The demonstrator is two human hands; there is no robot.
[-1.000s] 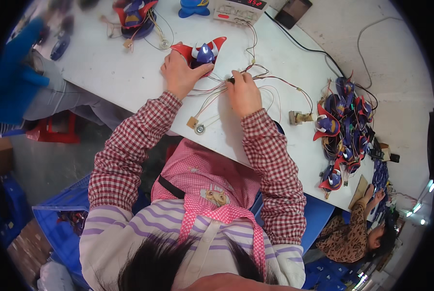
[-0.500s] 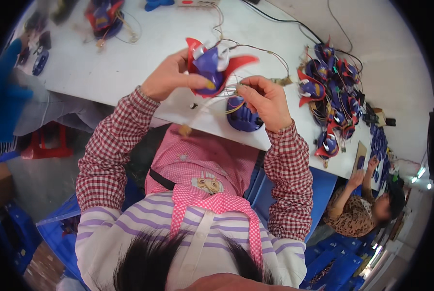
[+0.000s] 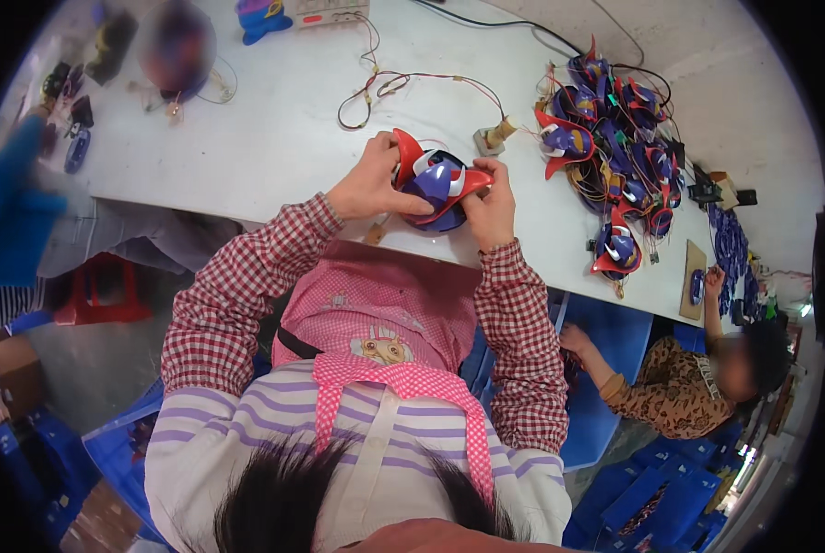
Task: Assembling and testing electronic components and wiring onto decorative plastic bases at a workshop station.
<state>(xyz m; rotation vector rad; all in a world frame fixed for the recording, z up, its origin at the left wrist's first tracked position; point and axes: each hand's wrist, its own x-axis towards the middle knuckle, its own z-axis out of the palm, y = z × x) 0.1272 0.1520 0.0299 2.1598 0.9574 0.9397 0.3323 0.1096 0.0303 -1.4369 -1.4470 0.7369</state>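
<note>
In front of me, just above the near table edge, is a purple plastic toy shell (image 3: 434, 184) with red wing-like points and white horns. My left hand (image 3: 372, 182) is closed on its left side, the thumb lying across the front. At the other end, my right hand (image 3: 493, 210) pinches the red point. The shell sits over a dark blue round base (image 3: 447, 221), which shows below it. Whether the two parts are joined I cannot tell. Thin wires behind the shell are mostly hidden.
Several similar wired toy shells (image 3: 615, 157) are heaped on the right of the white table (image 3: 293, 120). A tan cylinder on a block (image 3: 494, 138) and looped wires lie beyond my hands. One co-worker (image 3: 684, 382) is at right beside a blue bin (image 3: 608, 369); a blue sleeve (image 3: 11, 175) shows at left.
The shell has come down and right onto the round base. My right hand has left the wires and now grips the shell's right point. The co-worker's one hand has lowered to the bin.
</note>
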